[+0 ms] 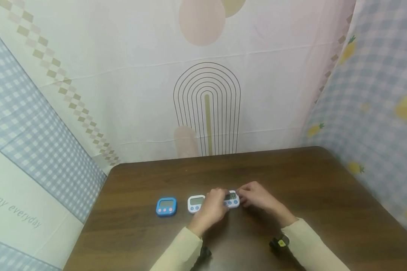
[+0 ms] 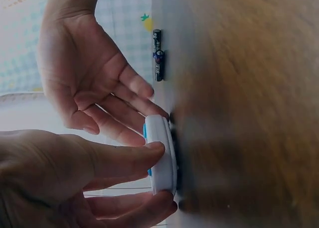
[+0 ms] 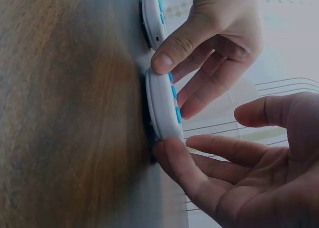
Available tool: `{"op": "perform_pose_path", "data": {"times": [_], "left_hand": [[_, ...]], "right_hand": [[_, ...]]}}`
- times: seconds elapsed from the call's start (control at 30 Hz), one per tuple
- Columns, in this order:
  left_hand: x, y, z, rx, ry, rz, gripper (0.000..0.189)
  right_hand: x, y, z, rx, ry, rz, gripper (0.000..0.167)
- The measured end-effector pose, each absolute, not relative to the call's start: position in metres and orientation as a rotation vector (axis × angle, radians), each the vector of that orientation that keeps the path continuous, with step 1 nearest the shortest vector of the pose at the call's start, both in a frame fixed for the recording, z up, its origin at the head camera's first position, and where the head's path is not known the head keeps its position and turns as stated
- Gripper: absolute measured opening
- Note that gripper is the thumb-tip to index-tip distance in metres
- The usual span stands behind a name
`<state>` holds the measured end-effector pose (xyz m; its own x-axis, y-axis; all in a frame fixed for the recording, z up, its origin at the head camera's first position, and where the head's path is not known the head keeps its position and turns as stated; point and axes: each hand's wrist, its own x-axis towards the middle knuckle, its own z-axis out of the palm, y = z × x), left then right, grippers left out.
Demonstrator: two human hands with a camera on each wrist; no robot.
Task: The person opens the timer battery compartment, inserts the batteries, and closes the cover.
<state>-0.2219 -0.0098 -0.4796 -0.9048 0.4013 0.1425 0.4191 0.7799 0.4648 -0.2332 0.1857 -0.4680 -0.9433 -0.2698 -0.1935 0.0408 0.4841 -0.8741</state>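
Note:
A white digital timer (image 1: pixel 233 203) with blue buttons lies face up on the brown table, digits showing at the right of its screen. My left hand (image 1: pixel 211 207) grips it from the left, thumb on its near edge and fingers at the far side, covering part of the screen. At its right end, my right hand (image 1: pixel 257 196) touches the casing with the fingertips. In the right wrist view that hand's thumb (image 3: pixel 254 112) stands away from the timer. Just left of my left hand sits a second white timer (image 1: pixel 194 207), its right part hidden by the hand.
Farther left lies a blue timer (image 1: pixel 166 206) with pink buttons. A small dark cylinder with lettering, like a battery (image 2: pixel 158 55), lies beyond the right hand in the left wrist view. The wooden table (image 1: pixel 139 241) reaches back to a patterned cloth (image 1: pixel 139 101).

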Motion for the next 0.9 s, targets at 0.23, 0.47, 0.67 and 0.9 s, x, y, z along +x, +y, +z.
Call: {"op": "perform_pose_path", "data": {"times": [0.23, 0.47, 0.67, 0.9], "left_hand": [[-0.222, -0.02, -0.473, -0.715, -2.925, -0.796, 0.049], [-0.228, -0.045, -0.465, -0.731, -2.933, -0.826, 0.046], [-0.232, -0.062, -0.461, -0.646, -3.025, -0.745, 0.053], [-0.234, -0.071, -0.46, -0.63, -3.068, -0.584, 0.059]], "right_hand": [[-0.233, 0.186, -0.469, -0.207, 2.516, -1.362, 0.03], [-0.233, 0.187, -0.464, -0.218, 2.543, -1.343, 0.034], [-0.233, 0.187, -0.463, -0.229, 2.613, -1.292, 0.034], [-0.234, 0.188, -0.467, -0.188, 2.626, -1.298, 0.033]]}}
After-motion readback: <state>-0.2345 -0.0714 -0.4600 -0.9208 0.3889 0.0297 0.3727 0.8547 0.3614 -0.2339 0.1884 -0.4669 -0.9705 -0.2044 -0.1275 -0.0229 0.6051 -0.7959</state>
